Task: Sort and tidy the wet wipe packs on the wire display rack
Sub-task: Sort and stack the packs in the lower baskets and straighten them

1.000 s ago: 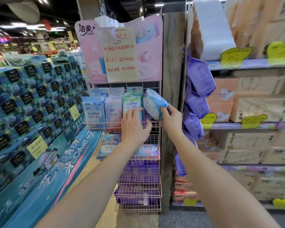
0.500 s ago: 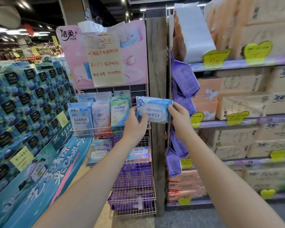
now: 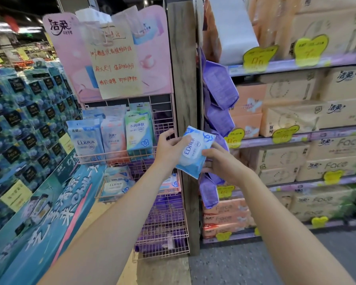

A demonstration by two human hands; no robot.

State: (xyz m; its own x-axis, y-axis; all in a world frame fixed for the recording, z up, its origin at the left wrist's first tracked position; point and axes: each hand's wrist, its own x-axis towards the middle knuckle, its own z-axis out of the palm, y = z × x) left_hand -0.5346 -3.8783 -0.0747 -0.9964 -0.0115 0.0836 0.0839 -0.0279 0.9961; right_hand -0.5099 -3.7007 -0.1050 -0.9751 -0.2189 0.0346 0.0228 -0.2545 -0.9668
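Note:
A light blue wet wipe pack (image 3: 194, 150) marked EDI is tilted in the air, just right of the pink wire display rack (image 3: 164, 124). My left hand (image 3: 170, 148) grips its left edge and my right hand (image 3: 222, 163) grips its lower right side. In the rack's top basket stand a blue EDI pack (image 3: 86, 140), a pink pack (image 3: 114, 138) and a green pack (image 3: 139, 132). The basket's right end, behind my left hand, holds no pack. More packs (image 3: 115, 184) lie flat in the basket below.
A wooden post (image 3: 182, 79) stands right of the rack, with purple packs (image 3: 218, 95) hanging beside it. Shelves of tissue boxes (image 3: 296, 120) fill the right. A blue stacked display (image 3: 25, 124) fills the left. A pink sign with a handwritten note (image 3: 115, 62) tops the rack.
The blue pack was lifted out of the top basket's right end, then brought down and turned from level to tilted. Both hands moved with it, my left hand taking hold of it.

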